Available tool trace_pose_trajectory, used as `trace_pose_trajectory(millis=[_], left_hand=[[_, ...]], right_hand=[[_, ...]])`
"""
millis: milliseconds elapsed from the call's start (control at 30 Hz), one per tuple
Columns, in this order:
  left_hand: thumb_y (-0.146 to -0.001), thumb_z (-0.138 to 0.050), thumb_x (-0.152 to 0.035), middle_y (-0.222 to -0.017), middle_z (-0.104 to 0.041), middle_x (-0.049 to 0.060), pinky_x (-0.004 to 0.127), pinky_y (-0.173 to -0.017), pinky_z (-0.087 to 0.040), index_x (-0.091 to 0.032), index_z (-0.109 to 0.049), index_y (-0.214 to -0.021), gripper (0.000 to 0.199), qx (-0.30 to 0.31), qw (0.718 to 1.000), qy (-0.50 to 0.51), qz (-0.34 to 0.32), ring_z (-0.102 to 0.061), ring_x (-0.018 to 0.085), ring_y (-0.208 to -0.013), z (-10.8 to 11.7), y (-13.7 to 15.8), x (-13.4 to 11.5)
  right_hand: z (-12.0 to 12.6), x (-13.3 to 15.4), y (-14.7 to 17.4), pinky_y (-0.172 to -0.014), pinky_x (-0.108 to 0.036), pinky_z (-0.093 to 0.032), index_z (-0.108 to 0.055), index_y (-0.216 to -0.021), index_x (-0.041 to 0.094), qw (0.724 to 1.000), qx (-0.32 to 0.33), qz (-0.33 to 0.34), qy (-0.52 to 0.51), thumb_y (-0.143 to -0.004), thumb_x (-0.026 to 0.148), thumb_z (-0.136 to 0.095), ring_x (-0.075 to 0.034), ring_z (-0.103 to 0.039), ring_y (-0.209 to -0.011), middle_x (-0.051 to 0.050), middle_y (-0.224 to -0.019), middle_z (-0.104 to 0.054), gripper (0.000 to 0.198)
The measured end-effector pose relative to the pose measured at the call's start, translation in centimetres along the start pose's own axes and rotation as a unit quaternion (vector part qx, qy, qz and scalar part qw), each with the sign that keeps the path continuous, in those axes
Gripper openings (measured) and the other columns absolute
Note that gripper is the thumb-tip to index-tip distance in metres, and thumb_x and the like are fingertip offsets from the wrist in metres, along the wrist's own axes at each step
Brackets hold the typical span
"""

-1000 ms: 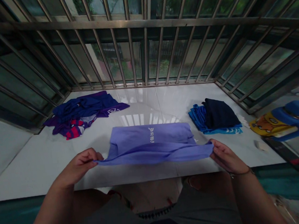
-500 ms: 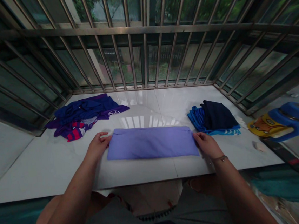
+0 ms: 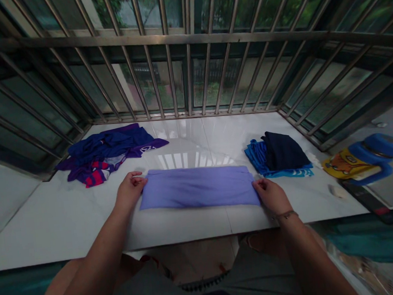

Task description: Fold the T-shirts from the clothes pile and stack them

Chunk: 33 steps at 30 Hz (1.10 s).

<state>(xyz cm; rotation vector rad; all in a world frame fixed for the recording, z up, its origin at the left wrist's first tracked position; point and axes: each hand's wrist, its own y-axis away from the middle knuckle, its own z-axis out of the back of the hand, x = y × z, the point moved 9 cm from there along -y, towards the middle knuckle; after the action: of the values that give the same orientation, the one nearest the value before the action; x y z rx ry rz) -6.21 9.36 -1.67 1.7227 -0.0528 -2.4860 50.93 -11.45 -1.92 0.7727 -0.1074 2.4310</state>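
Note:
A lavender piece of folded clothing (image 3: 198, 187) lies as a long flat strip on the white tiled ledge (image 3: 176, 226), lightly creased. Its left end is pinched between the thumb and fingers of my left hand (image 3: 130, 191). At the opposite end my right hand (image 3: 272, 195), with a thin bracelet at the wrist, grips the edge in a closed pinch. Which garment it is cannot be made out from this fold.
Rumpled blue and purple clothes (image 3: 113, 146) lie at the back left. To the right sits a stack of folded dark and blue clothes (image 3: 283, 150). Beyond it are a yellow and blue jug (image 3: 361, 159) and a dark flat object (image 3: 368, 200). Metal bars (image 3: 172, 39) close off the back.
My right hand has shifted slightly along the right edge, toward the near corner. The lavender clothing shows slightly different creases; the whole view has moved a little.

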Motion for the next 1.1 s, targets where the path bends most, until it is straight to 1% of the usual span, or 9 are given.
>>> trace_pose_trajectory(millis=[167,333,467,567,667,767,833,967,1100], left_hand=[[-0.069,-0.081,-0.06,-0.095,-0.079,0.004,0.03,-0.063,-0.051,-0.021,-0.067,-0.116,0.063,-0.004,0.999,-0.03,-0.011,-0.069,0.02,-0.072,0.1,-0.4,0.6],[-0.078,-0.074,-0.052,-0.097,-0.081,0.005,0.034,-0.078,-0.058,-0.022,-0.07,-0.115,0.047,-0.021,0.986,-0.162,-0.044,-0.074,0.024,-0.084,0.5,-1.0,-0.1],[-0.086,-0.07,-0.069,-0.126,-0.08,0.012,0.04,-0.092,-0.06,-0.023,-0.073,-0.126,0.06,0.011,0.97,-0.214,-0.116,-0.076,0.031,-0.109,-0.6,-2.0,-1.9],[-0.075,-0.078,-0.076,-0.141,-0.075,0.016,0.046,-0.11,-0.056,-0.022,-0.076,-0.129,0.076,0.111,0.935,-0.263,-0.209,-0.068,0.038,-0.132,-3.3,-3.1,-3.6],[-0.065,-0.083,-0.075,-0.123,-0.08,0.015,0.045,-0.104,-0.055,-0.022,-0.08,-0.117,0.075,0.205,0.899,-0.326,-0.21,-0.073,0.039,-0.118,-5.5,-4.6,-3.8],[-0.068,-0.078,-0.074,-0.092,-0.079,0.007,0.038,-0.082,-0.052,-0.025,-0.078,-0.093,0.055,0.273,0.872,-0.368,-0.171,-0.074,0.033,-0.091,-6.7,-5.5,-4.0],[-0.069,-0.076,-0.072,-0.083,-0.076,0.005,0.035,-0.076,-0.048,-0.026,-0.074,-0.082,0.048,0.297,0.862,-0.369,-0.181,-0.071,0.03,-0.084,-7.1,-5.4,-5.2],[-0.077,-0.071,-0.068,-0.081,-0.074,0.003,0.033,-0.072,-0.045,-0.025,-0.072,-0.086,0.044,0.259,0.882,-0.331,-0.216,-0.069,0.027,-0.08,-5.7,-4.5,-8.9],[-0.086,-0.068,-0.066,-0.087,-0.077,0.003,0.032,-0.075,-0.049,-0.026,-0.072,-0.094,0.041,0.14,0.915,-0.294,-0.238,-0.07,0.027,-0.084,-1.7,-2.5,-12.2]], right_hand=[[0.1,0.3,0.8,-0.074,-0.033,-0.046,-0.073,-0.094,0.024,0.999,-0.005,-0.002,0.046,-0.101,0.046,-0.061,-0.026,-0.075,-0.085,-0.007,-0.088,-0.08,0.025],[0.2,1.2,0.8,-0.075,-0.035,-0.05,-0.072,-0.108,0.022,0.994,-0.03,0.021,0.106,-0.105,0.041,-0.058,-0.027,-0.075,-0.087,-0.009,-0.093,-0.079,0.024],[0.4,5.5,-0.2,-0.102,-0.044,-0.057,-0.073,-0.123,0.018,0.972,-0.073,0.184,0.126,-0.108,0.04,-0.055,-0.033,-0.074,-0.113,-0.018,-0.12,-0.078,0.033],[-1.4,8.5,-1.6,-0.123,-0.05,-0.049,-0.066,-0.145,0.014,0.946,0.001,0.288,0.151,-0.104,0.039,-0.065,-0.037,-0.063,-0.142,-0.023,-0.149,-0.069,0.048],[-3.1,9.5,-3.8,-0.124,-0.048,-0.048,-0.058,-0.158,0.011,0.934,0.103,0.277,0.201,-0.1,0.035,-0.072,-0.037,-0.06,-0.149,-0.024,-0.159,-0.063,0.064],[-3.6,10.3,-5.4,-0.107,-0.039,-0.057,-0.069,-0.145,0.014,0.923,0.166,0.257,0.233,-0.097,0.033,-0.078,-0.033,-0.075,-0.124,-0.019,-0.133,-0.079,0.052],[-3.2,11.3,-5.9,-0.097,-0.034,-0.058,-0.078,-0.126,0.017,0.915,0.185,0.266,0.239,-0.095,0.031,-0.081,-0.031,-0.079,-0.108,-0.014,-0.114,-0.083,0.034],[-0.2,13.7,-5.8,-0.096,-0.032,-0.054,-0.079,-0.112,0.018,0.912,0.166,0.294,0.233,-0.103,0.034,-0.07,-0.029,-0.076,-0.107,-0.014,-0.11,-0.081,0.02],[5.7,16.2,-4.0,-0.102,-0.036,-0.053,-0.076,-0.116,0.019,0.924,0.043,0.348,0.152,-0.107,0.037,-0.061,-0.029,-0.071,-0.109,-0.014,-0.114,-0.077,0.025]])
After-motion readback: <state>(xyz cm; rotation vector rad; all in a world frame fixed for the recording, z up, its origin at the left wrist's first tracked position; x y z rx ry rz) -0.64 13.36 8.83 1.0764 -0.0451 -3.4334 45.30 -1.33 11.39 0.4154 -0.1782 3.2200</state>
